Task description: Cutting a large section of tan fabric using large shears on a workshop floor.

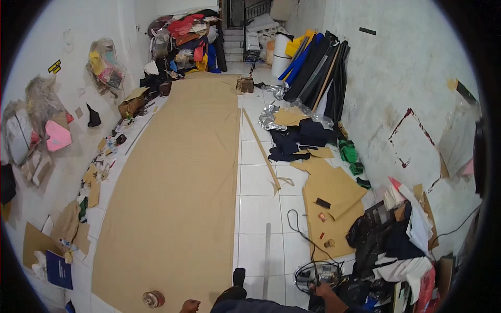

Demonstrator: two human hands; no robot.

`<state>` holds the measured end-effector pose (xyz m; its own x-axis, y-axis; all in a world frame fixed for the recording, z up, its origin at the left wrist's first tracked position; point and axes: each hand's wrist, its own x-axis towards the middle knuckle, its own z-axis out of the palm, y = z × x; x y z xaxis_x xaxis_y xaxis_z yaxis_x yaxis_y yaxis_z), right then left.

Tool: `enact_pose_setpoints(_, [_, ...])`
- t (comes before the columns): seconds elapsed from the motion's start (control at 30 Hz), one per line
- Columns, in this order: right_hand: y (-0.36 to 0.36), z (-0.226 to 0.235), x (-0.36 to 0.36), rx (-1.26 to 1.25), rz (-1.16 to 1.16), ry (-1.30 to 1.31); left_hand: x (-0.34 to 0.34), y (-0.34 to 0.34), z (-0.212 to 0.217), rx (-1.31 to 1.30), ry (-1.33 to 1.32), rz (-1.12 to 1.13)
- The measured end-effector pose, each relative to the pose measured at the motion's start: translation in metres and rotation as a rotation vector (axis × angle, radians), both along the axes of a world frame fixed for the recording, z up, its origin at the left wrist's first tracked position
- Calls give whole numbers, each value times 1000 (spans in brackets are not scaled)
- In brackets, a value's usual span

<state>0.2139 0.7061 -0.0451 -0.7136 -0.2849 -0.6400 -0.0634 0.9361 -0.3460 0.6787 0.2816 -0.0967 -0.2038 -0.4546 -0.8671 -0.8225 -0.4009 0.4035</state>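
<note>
Has the left hand [190, 306] at the lower edge of the view, over the near end of the long brown paper sheet [177, 193], seemingly half curled; cannot tell the exact closing of its fingers. Reaches with the right hand [324, 290] to the coiled black cable [300, 281] on the floor, at right of the sheet; cannot tell a firm grip from a light touch there. Has in the way, upon the sheet, a round reddish tin or tape roll [154, 299], left of the left hand, and at its far end a brown block [245, 85]. Has a dark-clad foot [239, 277] close to the right border. Finds between sheet and cable a pale straight strip [267, 255], and farther a wooden strip [261, 151]. Meets beyond the cable brown paper pieces [339, 182] and a black plastic bag [360, 232]; sees rolled materials [318, 70] leaning at the right wall.
</note>
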Motion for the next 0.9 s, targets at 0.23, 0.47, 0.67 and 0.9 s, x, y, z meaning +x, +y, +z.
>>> enact_pose_setpoints(0.23, [-2, -17, -4, 319, -566, -353, -198, -188, 17, -342, 79, -241])
enact_pose_setpoints(0.47, [-113, -38, -132, 225, -565, -341, -423, -299, 22, -338, 67, -233])
enact_pose_setpoints(0.67, [-249, 22, -320, 207, -442, -275, -587, -354, 30, -304, 93, -356])
enact_pose_setpoints(0.9, [-407, -29, -661, -420, -501, -184, -787, -449, 41, -235, 139, -364])
